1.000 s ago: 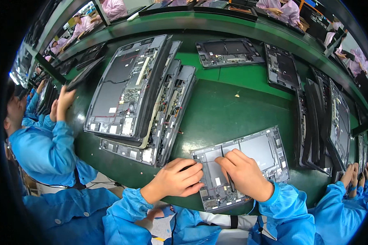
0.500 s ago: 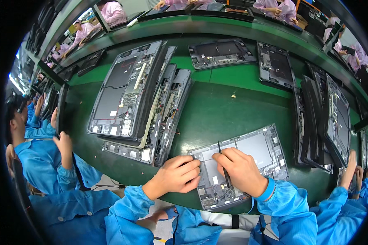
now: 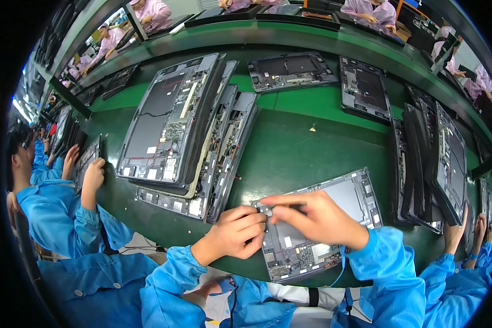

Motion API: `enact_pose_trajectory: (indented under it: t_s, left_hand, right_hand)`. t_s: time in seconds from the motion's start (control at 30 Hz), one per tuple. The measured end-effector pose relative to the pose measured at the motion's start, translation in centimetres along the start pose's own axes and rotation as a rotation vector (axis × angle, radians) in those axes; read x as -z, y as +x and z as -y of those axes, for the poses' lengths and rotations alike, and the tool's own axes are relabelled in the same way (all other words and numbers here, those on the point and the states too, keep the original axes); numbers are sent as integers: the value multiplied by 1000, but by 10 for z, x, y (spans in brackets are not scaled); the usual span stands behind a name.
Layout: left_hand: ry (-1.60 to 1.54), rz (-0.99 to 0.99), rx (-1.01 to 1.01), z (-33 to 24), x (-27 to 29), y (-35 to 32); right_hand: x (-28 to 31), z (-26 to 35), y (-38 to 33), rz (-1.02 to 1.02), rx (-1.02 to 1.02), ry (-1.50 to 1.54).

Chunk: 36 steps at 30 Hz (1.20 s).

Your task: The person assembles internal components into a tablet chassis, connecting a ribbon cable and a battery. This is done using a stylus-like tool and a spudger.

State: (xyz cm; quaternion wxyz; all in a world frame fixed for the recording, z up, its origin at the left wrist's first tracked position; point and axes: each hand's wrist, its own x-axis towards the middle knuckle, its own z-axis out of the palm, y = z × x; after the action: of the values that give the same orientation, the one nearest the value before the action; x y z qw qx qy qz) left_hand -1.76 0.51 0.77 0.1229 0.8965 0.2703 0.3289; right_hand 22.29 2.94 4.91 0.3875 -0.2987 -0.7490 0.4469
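Note:
An opened tablet (image 3: 351, 191) lies at the front edge of the green table, its circuit board, shields and battery exposed. My left hand (image 3: 235, 234) is closed at its upper left corner, fingertips pinched on the edge. Reaching across from the right, my right hand (image 3: 320, 217) has thumb and index finger close together at that same corner, almost touching the left fingertips. Between them a dark strip of the tweezers (image 3: 297, 208) shows; the rest is hidden by the hand. A small dark part (image 3: 265, 210) sits at the corner under the fingertips.
Stacked opened tablets (image 3: 172, 126) stand to the left, with another leaning stack (image 3: 448, 161) at right. Two more tablets, one (image 3: 292, 72) at far centre and one (image 3: 366, 87) beside it, lie at the back. A co-worker's hand (image 3: 94, 175) holds a tablet at left.
My right hand has moved up and left from the tablet's middle to its upper left corner, turning the tweezers sideways. My left hand stays at the corner. The co-worker at left has brought up a tablet.

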Motion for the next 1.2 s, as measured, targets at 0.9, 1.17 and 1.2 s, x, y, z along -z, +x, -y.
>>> enact_pose_trajectory:
  t_s: [0.9,1.17,1.2]
  left_hand:
    - [-95,-26,9,2,-1,0]
    - [-75,-33,19,0,-2,0]
    - [-73,-37,23,-1,-1,0]
  right_hand:
    - [1,-37,10,91,105,-173]
    - [4,-38,11,103,162,-250]
    - [4,-38,11,98,180,-273]
